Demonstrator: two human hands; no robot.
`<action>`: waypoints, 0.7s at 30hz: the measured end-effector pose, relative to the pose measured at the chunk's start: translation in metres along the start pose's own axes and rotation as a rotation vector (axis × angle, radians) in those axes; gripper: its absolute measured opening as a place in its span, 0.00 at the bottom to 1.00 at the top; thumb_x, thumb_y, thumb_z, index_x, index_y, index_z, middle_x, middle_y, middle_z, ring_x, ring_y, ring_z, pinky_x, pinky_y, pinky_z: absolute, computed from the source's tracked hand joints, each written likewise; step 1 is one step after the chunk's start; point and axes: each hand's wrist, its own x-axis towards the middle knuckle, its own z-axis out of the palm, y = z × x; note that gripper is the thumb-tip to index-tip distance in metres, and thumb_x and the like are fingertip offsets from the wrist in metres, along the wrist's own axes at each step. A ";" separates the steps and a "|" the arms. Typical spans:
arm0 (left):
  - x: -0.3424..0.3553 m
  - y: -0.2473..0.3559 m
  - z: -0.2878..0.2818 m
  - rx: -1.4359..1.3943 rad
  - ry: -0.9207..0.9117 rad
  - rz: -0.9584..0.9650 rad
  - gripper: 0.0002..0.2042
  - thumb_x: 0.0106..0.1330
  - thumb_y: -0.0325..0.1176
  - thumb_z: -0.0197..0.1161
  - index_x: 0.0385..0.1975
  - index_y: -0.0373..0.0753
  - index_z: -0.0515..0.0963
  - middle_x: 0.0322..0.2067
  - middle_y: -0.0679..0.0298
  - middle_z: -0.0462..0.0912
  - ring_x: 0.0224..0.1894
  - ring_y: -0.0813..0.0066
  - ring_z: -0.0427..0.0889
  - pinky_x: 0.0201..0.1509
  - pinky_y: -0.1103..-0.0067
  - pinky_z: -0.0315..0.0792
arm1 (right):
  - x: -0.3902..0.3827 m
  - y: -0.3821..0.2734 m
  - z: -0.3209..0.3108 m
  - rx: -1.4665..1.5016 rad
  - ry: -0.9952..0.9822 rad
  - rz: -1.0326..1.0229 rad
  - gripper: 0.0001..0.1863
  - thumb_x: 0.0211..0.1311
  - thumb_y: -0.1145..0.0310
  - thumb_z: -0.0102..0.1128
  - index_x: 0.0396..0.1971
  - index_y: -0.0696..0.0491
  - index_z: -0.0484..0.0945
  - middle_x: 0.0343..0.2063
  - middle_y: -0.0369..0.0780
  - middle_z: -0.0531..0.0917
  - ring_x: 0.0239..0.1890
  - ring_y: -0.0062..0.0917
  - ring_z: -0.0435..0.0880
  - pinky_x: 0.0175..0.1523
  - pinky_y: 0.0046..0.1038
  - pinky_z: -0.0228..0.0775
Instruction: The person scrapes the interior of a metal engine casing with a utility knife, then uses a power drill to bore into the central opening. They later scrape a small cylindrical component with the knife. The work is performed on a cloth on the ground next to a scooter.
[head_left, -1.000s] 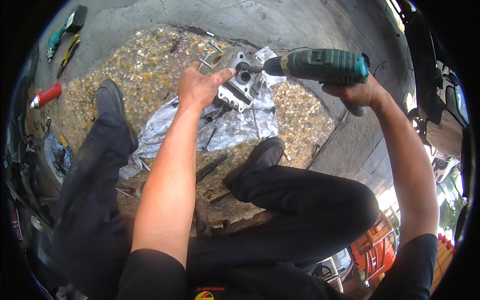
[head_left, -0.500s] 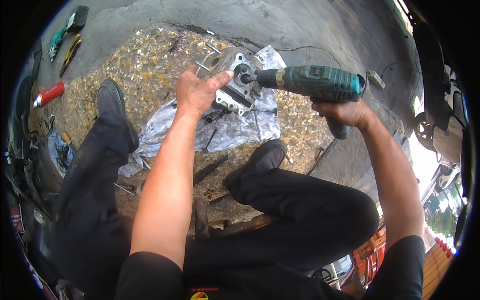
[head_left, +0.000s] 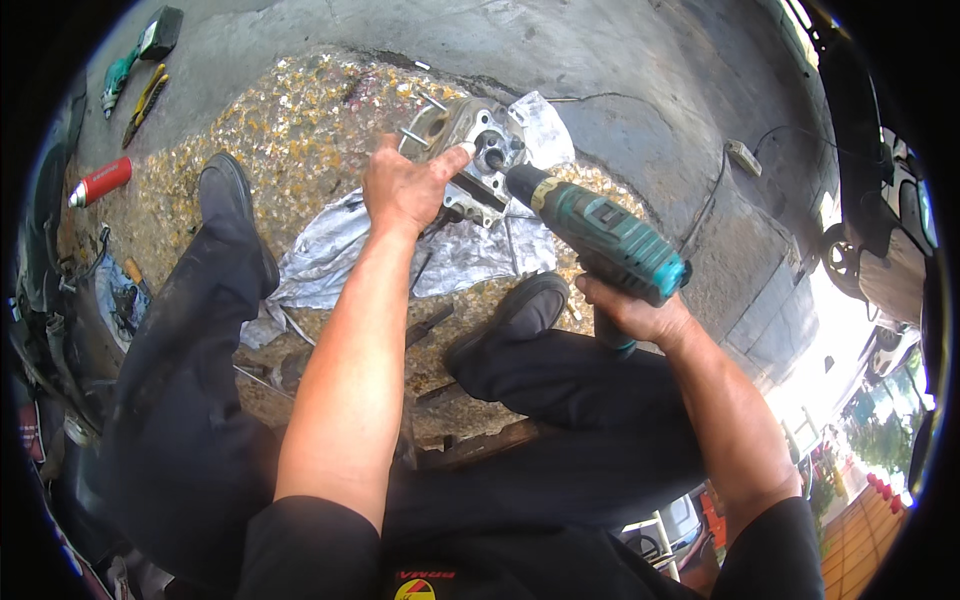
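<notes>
Dully grey, holed casting (head_left: 468, 126), left hand (head_left: 408, 188) clasping it, right hand (head_left: 642, 314) wrapped round drill (head_left: 605, 232)

From afar I see a teal drill (head_left: 612, 236) slanting toward a grey metal engine part (head_left: 478, 126) with 2 pins (head_left: 414, 136).

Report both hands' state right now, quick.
Left hand: closed, holding the metal engine part.
Right hand: closed, holding the teal power drill.

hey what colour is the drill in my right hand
The drill is teal and black, with a tan collar; the head view shows it best.
</notes>
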 end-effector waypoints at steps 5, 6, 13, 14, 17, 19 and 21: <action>-0.005 -0.002 0.007 0.110 0.093 0.029 0.37 0.43 0.51 0.78 0.48 0.26 0.79 0.42 0.42 0.86 0.47 0.48 0.86 0.54 0.66 0.77 | -0.006 -0.022 0.025 -0.275 0.137 -0.248 0.14 0.51 0.67 0.69 0.38 0.54 0.81 0.28 0.48 0.86 0.34 0.46 0.87 0.42 0.39 0.80; -0.005 -0.002 0.007 0.086 0.075 0.011 0.39 0.43 0.52 0.78 0.49 0.25 0.78 0.42 0.41 0.86 0.47 0.48 0.86 0.54 0.66 0.76 | -0.006 -0.030 0.030 -0.253 0.113 -0.169 0.16 0.49 0.66 0.70 0.38 0.55 0.81 0.29 0.49 0.86 0.36 0.47 0.86 0.43 0.39 0.79; -0.004 0.005 0.004 0.061 0.054 -0.024 0.45 0.43 0.54 0.78 0.55 0.23 0.76 0.47 0.38 0.83 0.51 0.48 0.84 0.58 0.66 0.75 | -0.002 -0.084 0.019 -0.456 -0.004 0.125 0.22 0.41 0.62 0.75 0.36 0.59 0.80 0.32 0.53 0.86 0.41 0.49 0.86 0.48 0.44 0.78; -0.003 0.006 0.003 0.085 0.035 -0.039 0.45 0.43 0.55 0.78 0.57 0.25 0.75 0.49 0.39 0.83 0.53 0.48 0.83 0.59 0.66 0.75 | 0.001 -0.090 0.013 -0.475 -0.002 0.128 0.22 0.41 0.63 0.75 0.36 0.59 0.80 0.32 0.53 0.86 0.41 0.48 0.86 0.49 0.43 0.78; -0.005 0.007 0.003 0.144 -0.008 0.002 0.46 0.43 0.56 0.78 0.59 0.26 0.74 0.50 0.40 0.83 0.55 0.48 0.82 0.60 0.65 0.74 | 0.023 -0.108 0.000 -0.535 -0.044 0.196 0.19 0.40 0.66 0.73 0.35 0.59 0.83 0.34 0.52 0.86 0.43 0.47 0.86 0.51 0.41 0.78; -0.003 0.005 0.001 0.102 -0.003 -0.038 0.46 0.43 0.57 0.78 0.59 0.28 0.74 0.51 0.41 0.83 0.56 0.49 0.81 0.61 0.65 0.73 | 0.027 -0.120 -0.007 -0.600 -0.053 0.187 0.18 0.41 0.66 0.72 0.35 0.58 0.84 0.34 0.52 0.86 0.42 0.46 0.86 0.51 0.40 0.79; -0.001 0.004 0.000 0.097 -0.026 -0.059 0.47 0.43 0.57 0.78 0.60 0.28 0.74 0.51 0.41 0.82 0.57 0.49 0.81 0.62 0.64 0.73 | 0.040 -0.129 -0.018 -0.633 -0.116 0.159 0.12 0.45 0.69 0.67 0.32 0.57 0.85 0.34 0.51 0.87 0.41 0.46 0.86 0.51 0.39 0.79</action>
